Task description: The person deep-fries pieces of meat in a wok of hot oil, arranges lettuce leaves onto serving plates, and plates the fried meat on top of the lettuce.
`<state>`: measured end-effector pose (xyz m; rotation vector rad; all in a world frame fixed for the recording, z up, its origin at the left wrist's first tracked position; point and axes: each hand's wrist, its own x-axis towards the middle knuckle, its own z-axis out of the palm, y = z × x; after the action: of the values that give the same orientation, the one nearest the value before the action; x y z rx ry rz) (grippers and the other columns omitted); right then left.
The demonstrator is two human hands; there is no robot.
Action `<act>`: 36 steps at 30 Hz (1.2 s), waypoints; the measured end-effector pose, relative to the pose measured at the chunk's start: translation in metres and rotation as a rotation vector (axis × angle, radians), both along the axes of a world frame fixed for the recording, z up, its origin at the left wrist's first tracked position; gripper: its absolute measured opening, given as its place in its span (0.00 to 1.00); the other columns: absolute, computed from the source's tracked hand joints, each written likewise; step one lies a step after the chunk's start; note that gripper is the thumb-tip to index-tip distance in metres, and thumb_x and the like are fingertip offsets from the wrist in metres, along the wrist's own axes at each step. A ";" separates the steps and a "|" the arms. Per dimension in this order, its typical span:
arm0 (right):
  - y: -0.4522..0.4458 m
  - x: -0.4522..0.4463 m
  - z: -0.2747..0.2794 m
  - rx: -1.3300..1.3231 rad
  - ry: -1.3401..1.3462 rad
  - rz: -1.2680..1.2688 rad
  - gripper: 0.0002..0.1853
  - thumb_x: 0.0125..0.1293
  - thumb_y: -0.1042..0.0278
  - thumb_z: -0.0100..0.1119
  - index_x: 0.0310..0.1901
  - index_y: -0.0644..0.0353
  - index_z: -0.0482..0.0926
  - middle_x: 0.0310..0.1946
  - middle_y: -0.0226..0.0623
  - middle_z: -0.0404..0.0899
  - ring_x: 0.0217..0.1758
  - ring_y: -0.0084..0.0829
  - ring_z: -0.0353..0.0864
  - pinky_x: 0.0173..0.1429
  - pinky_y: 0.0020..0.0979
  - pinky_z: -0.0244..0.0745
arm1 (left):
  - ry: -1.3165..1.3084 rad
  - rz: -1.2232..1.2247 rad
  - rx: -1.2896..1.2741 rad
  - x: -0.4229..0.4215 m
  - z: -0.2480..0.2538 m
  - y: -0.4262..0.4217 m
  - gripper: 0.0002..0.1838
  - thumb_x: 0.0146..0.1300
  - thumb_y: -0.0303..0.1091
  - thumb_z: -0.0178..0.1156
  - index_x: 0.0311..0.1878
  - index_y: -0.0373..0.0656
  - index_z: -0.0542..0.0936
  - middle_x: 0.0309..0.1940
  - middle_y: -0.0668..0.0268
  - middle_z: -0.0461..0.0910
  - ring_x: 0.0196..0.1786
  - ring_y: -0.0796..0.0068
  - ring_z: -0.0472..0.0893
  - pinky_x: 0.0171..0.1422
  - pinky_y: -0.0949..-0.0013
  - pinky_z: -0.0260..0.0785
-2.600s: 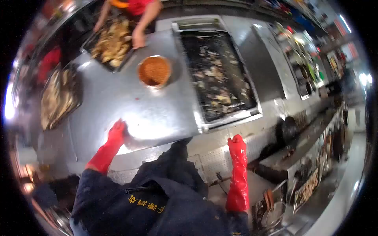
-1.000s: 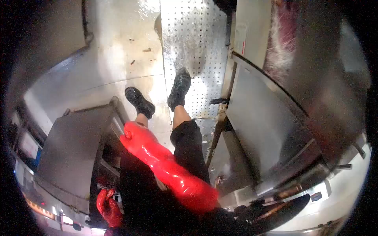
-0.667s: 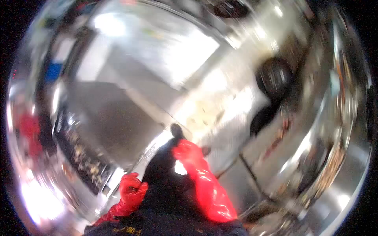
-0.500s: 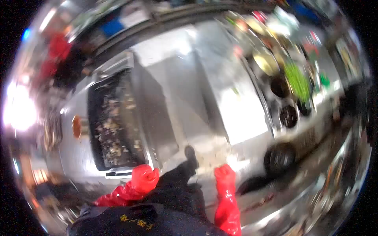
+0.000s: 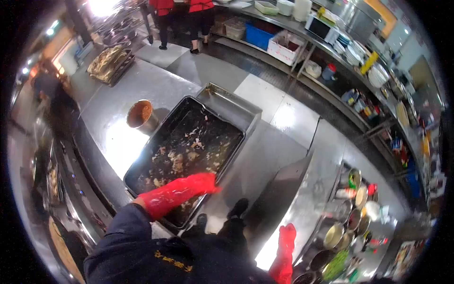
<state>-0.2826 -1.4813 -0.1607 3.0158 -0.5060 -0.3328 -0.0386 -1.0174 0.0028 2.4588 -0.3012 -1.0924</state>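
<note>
My left hand, in a long red rubber glove, is stretched across the near right part of a black tray. Its fingers are smeared by motion, so I cannot tell how they are held or whether they touch the tray. Pale and brown food scraps are scattered over the tray's bottom. My right hand, gloved in red too, is closed beside the steel counter on the right, with nothing visible in it. Left of the tray stands a metal pot with reddish-brown contents.
A steel table bears the tray and pot; a stack of loaded trays sits at its far end. Pots and green vegetables crowd the right counter. Two people in red tops stand at the back, near a blue crate.
The view has swung round to the left, bringing the back shelves and people's legs into sight. My left hand has moved from the tray's near edge to over it. My right hand stays closed.
</note>
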 end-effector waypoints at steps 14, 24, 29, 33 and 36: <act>0.089 0.594 0.240 0.702 0.018 0.426 0.14 0.67 0.58 0.57 0.42 0.60 0.82 0.43 0.54 0.85 0.48 0.60 0.84 0.53 0.52 0.80 | 0.201 0.195 0.461 -0.041 -0.108 -0.016 0.16 0.60 0.39 0.64 0.51 0.48 0.88 0.43 0.53 0.89 0.47 0.49 0.89 0.51 0.46 0.81; 0.059 0.759 0.146 0.511 0.293 0.755 0.16 0.68 0.56 0.55 0.48 0.57 0.82 0.50 0.50 0.85 0.53 0.55 0.85 0.60 0.51 0.79 | -0.152 0.359 0.051 0.166 -0.022 -0.045 0.24 0.66 0.43 0.61 0.63 0.47 0.80 0.49 0.48 0.85 0.53 0.44 0.84 0.60 0.46 0.77; -0.106 0.791 0.041 0.459 0.581 0.560 0.16 0.67 0.55 0.59 0.48 0.56 0.83 0.47 0.49 0.86 0.51 0.54 0.84 0.56 0.51 0.80 | -0.397 0.488 -0.193 0.366 0.044 -0.087 0.27 0.67 0.44 0.61 0.68 0.48 0.77 0.50 0.46 0.84 0.54 0.43 0.83 0.60 0.46 0.76; -0.229 0.825 -0.020 0.324 0.858 0.490 0.17 0.65 0.53 0.61 0.48 0.55 0.83 0.44 0.48 0.86 0.48 0.53 0.84 0.53 0.50 0.80 | -0.436 0.373 -0.121 0.471 -0.056 -0.093 0.26 0.65 0.44 0.62 0.66 0.48 0.78 0.48 0.48 0.85 0.53 0.44 0.83 0.58 0.46 0.77; -0.280 0.860 -0.040 0.319 1.015 0.501 0.17 0.64 0.52 0.63 0.47 0.54 0.83 0.43 0.48 0.86 0.47 0.52 0.84 0.51 0.50 0.80 | -0.148 0.419 0.084 0.449 -0.165 -0.070 0.24 0.62 0.44 0.63 0.60 0.47 0.81 0.48 0.49 0.86 0.52 0.44 0.85 0.55 0.45 0.78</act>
<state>0.5769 -1.7615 -0.2003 2.5619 0.4021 -1.8284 0.4102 -1.0869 -0.1618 2.5216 0.2154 -0.7601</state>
